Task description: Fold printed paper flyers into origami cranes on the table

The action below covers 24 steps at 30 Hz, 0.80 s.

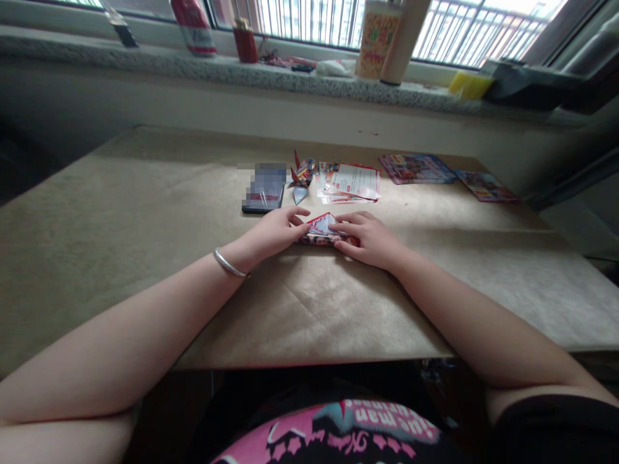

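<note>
A folded piece of printed red and white paper (325,227) lies on the brown paper-covered table (145,212) in front of me. My left hand (276,231), with a silver bangle on the wrist, pinches its left edge with curled fingers. My right hand (368,238) presses down on its right side, fingers closed over the fold. Just behind sit a finished folded paper figure (302,175) and a small blue-grey paper bit (300,194).
A dark phone (264,188) lies left of the figure. Loose printed sheets (351,182) and leaflets (416,169) (486,186) lie farther back right. The window sill (290,74) holds cans, a cup (376,38) and a yellow item (468,84).
</note>
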{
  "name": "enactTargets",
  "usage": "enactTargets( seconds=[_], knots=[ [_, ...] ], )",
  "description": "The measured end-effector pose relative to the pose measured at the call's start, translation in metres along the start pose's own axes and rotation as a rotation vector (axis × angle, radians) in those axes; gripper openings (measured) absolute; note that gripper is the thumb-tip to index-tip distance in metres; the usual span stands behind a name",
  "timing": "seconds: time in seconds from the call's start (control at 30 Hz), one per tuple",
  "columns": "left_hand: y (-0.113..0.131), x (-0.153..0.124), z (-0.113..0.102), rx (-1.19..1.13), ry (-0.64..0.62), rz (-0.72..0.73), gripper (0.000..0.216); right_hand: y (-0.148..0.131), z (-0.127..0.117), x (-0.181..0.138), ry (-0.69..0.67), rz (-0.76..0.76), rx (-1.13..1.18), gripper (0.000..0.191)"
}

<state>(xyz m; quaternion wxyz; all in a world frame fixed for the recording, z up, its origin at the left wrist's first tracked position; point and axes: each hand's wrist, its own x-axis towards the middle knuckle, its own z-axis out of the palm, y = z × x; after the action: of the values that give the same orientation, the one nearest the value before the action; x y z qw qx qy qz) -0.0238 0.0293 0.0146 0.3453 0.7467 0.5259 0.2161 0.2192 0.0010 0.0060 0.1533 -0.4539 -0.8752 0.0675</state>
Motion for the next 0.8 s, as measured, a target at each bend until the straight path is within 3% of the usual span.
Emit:
enactTargets(
  seconds=[0.2, 0.37, 0.47, 0.57, 0.8],
  knots=[
    [0.004, -0.001, 0.004, 0.002, 0.014, 0.010, 0.046, 0.000, 0.003, 0.002, 0.070, 0.050, 0.147, 0.039],
    [0.005, -0.001, 0.007, -0.063, 0.030, 0.115, 0.033, -0.001, 0.008, 0.006, 0.202, 0.272, 0.519, 0.046],
    [0.005, -0.002, 0.011, -0.049, 0.071, 0.169, 0.027, -0.002, 0.011, 0.008, 0.250, 0.378, 0.690, 0.037],
    [0.009, -0.006, 0.015, -0.008, 0.105, 0.215, 0.028, -0.008, 0.011, 0.009, 0.284, 0.400, 0.791, 0.028],
    [0.019, -0.015, 0.018, -0.109, 0.221, 0.277, 0.031, -0.025, 0.009, 0.006, 0.312, 0.383, 0.925, 0.033]
  ],
)
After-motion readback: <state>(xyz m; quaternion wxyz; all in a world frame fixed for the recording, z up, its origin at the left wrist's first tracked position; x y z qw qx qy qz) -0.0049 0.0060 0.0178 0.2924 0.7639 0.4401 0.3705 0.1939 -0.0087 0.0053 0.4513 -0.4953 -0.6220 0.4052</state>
